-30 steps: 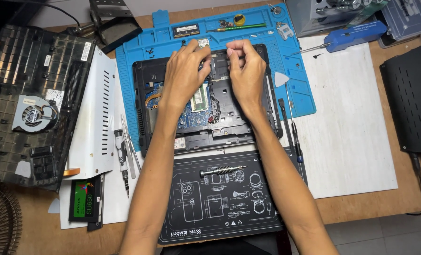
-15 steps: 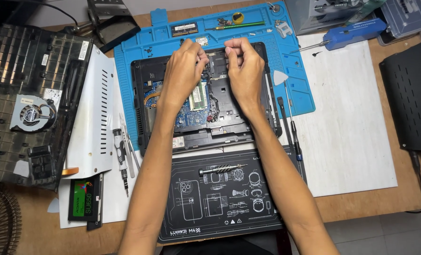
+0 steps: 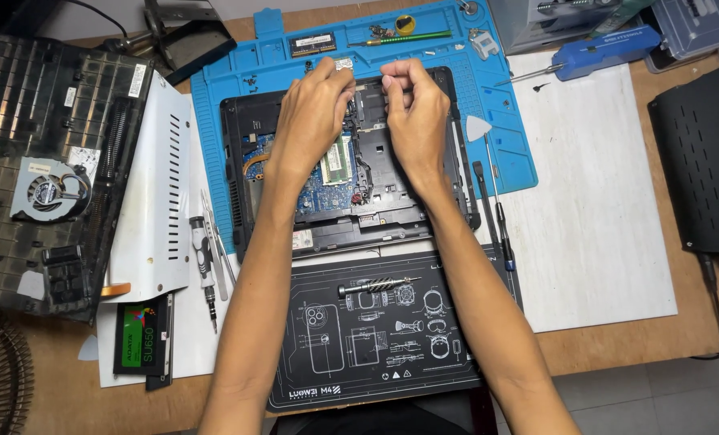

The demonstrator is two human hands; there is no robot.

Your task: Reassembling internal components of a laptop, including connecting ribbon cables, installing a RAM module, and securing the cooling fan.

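The opened laptop [image 3: 351,165] lies bottom-up on the blue mat [image 3: 488,121], near the far edge of the tabletop [image 3: 53,379]. Its circuit board is exposed, with a green memory card [image 3: 337,159] seated near the middle.

Left hand [image 3: 311,113]: fingers curled and pinched together at the rear edge of the laptop, over a small part that the fingers hide. Right hand [image 3: 412,109]: likewise curled, fingertips pinched at the same edge, just beside the left hand. What each pinch holds cannot be told from this view.

Handling judgement: the laptop body is stiff plastic and moderately heavy; it should sit steady on the mat. The exposed board and its connectors are fragile. Take hold by the outer frame only, never by the board or the thin cables.

Nearby items: a black mat [image 3: 376,330] with a screwdriver bit [image 3: 376,285] just in front of the laptop; a removed fan [image 3: 49,192] on a black cover at the left; a blue screwdriver [image 3: 601,52] well apart at the right.
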